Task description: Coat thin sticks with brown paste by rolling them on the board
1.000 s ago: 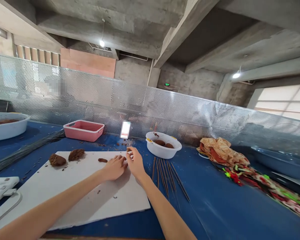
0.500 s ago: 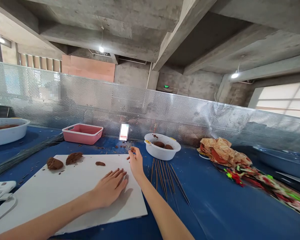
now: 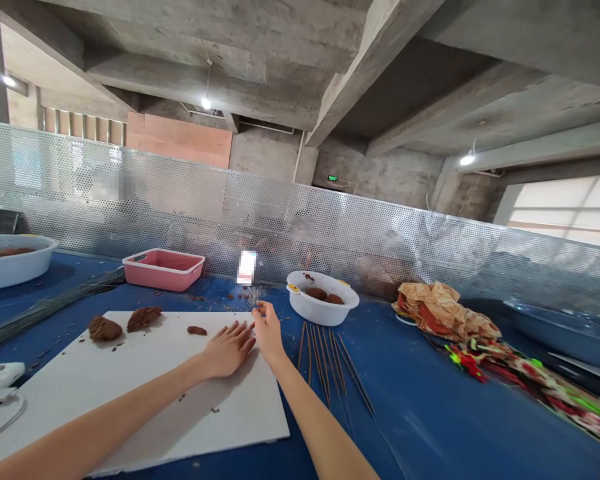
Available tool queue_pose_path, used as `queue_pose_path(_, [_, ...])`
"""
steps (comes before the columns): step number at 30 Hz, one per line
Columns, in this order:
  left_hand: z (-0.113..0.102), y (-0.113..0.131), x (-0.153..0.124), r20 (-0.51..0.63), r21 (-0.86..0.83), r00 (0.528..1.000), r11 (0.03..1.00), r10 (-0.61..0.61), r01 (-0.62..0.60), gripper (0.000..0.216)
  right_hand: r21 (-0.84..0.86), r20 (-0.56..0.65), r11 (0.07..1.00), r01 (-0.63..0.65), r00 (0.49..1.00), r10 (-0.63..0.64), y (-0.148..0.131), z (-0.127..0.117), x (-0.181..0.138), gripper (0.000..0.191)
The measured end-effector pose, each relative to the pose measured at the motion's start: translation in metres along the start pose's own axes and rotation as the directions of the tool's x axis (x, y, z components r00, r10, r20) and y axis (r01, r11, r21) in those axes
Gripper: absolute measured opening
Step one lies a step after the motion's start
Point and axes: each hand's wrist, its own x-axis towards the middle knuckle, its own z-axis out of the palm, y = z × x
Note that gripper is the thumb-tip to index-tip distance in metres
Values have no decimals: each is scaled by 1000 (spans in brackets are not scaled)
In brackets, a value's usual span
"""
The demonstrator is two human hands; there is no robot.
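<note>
My left hand (image 3: 229,347) lies flat with fingers stretched out on the white board (image 3: 130,393), near its far right corner. My right hand (image 3: 269,330) is beside it at the board's edge, with thumb and fingers pinched on a small brown piece I cannot make out clearly. Two brown clay lumps (image 3: 104,327) (image 3: 144,317) and a small brown bit (image 3: 197,330) lie on the board's far left part. Several thin brown-coated sticks (image 3: 330,357) lie on the blue table just right of my right hand.
A white bowl (image 3: 323,312) holding brown lumps stands behind the sticks. A pink tray (image 3: 163,269) and a large white basin (image 3: 15,260) are at the back left, with a bundle of thin wires (image 3: 45,309). Crumpled cloth and coloured items (image 3: 450,313) lie right. A perforated metal screen (image 3: 330,233) backs the table.
My left hand slid back over the board and then forward again beside the right hand. My right hand kept its pinch near the board's far corner.
</note>
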Motion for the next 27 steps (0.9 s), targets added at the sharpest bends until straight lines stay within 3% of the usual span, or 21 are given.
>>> queue_pose_path(4, [-9, 4, -24, 50, 24, 999, 1000, 1, -2, 46, -50, 32, 998, 34, 999, -32, 1, 5, -3, 31])
queue_pose_path(7, [-17, 9, -46, 29, -50, 1000, 999, 2, -1, 48, -74, 41, 996, 49, 998, -46, 3, 9, -5, 29])
queue_pose_path(13, [-30, 21, -65, 64, -143, 993, 984, -94, 103, 51, -77, 92, 995, 61, 994, -54, 7, 18, -9, 27])
queue_pose_path(18, [-30, 18, -44, 187, -58, 980, 995, -66, 78, 46, -86, 58, 995, 54, 997, -49, 3, 17, -12, 30])
queue_pose_path(23, [-35, 0, -2, 379, -29, 925, 999, -25, 39, 46, -102, -9, 993, 68, 998, -69, -2, 11, -9, 31])
queue_pose_path(27, [-38, -9, 16, 416, -83, 909, 996, 24, 12, 42, -102, 5, 994, 28, 1000, -28, 1, 10, -7, 31])
